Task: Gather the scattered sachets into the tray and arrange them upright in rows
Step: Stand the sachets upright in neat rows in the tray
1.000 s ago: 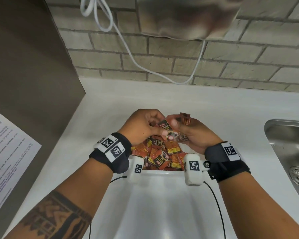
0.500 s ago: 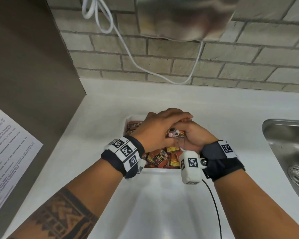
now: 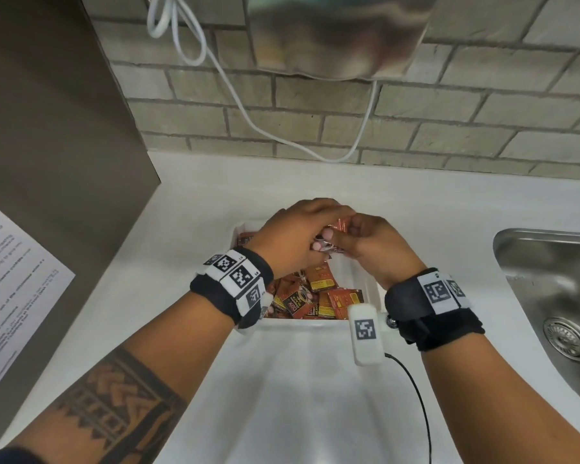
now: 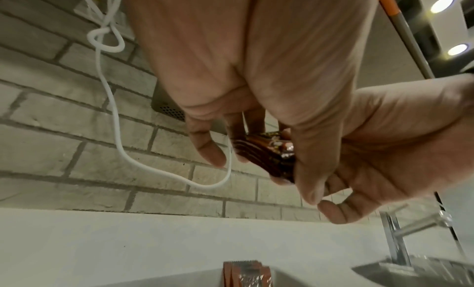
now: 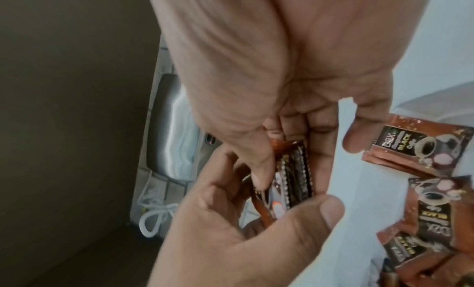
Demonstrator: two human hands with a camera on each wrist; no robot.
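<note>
A small stack of brown sachets (image 3: 332,243) is pinched between both hands above the far end of the white tray (image 3: 302,324). My left hand (image 3: 302,236) covers the stack from the left and above. My right hand (image 3: 372,249) grips it from the right. The left wrist view shows the stack (image 4: 266,155) edge-on between thumb and fingers. In the right wrist view the stack (image 5: 295,179) is squeezed by both thumbs. Several loose sachets (image 3: 315,293) lie jumbled in the tray's near end. A few sachets (image 3: 245,239) stand at its far left corner.
A steel sink (image 3: 549,296) with a tap (image 4: 400,236) sits in the white counter to the right. On the brick wall behind hang a white cable (image 3: 248,118) and a metal dispenser (image 3: 335,35). A printed sheet (image 3: 10,289) hangs on the brown panel at left.
Both hands have moved from over the loose pile to the tray's far end. The sachets they held fanned apart are now pressed into one stack.
</note>
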